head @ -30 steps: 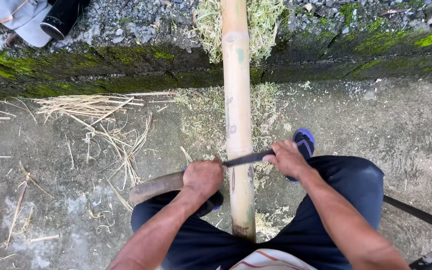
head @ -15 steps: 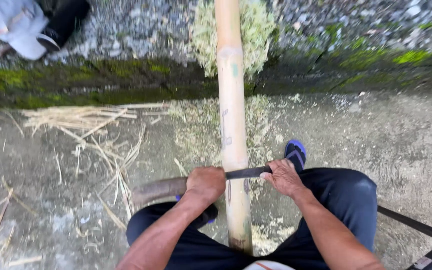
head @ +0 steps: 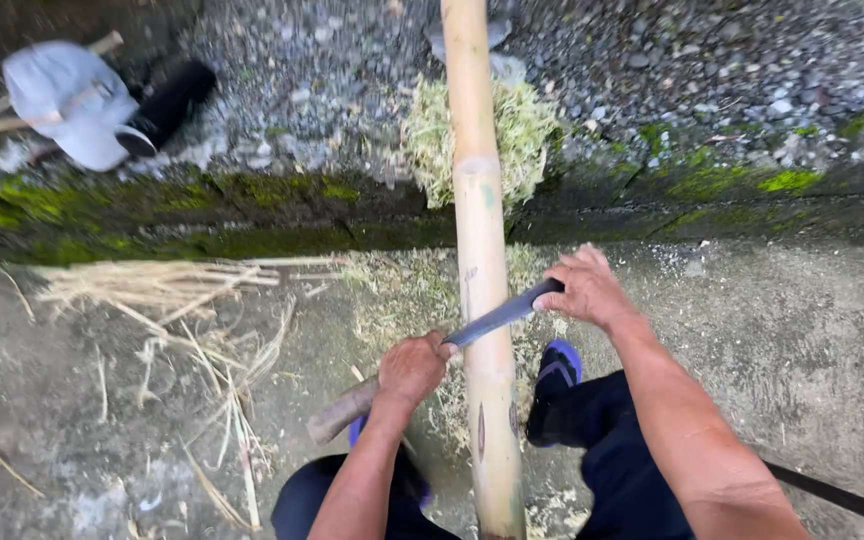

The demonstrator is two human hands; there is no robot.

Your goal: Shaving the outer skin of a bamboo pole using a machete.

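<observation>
Since the earlier view, both of my hands and the blade have travelled farther up the pole, away from my knees and toward the mossy step, so the scraping stroke is running outward along the stalk and a longer stretch of shaved surface now lies behind the edge. Working left to right: a pale grey cap and a black cylindrical bottle lie on the gravel at far left, well apart from the work; below them, dry straw-coloured bamboo slivers are scattered over the concrete floor. My left hand is closed tight around the worn wooden handle of the long dark steel knife, whose blade lies across the pole and touches it. The long pale-yellow bamboo pole runs between my legs, over the moss-green concrete ledge and onto the gravel, with a heap of fine greenish shavings around it at the ledge. My right hand is closed over the blade's far end, pressing down. A blue and black shoe sits just right of the pole.
</observation>
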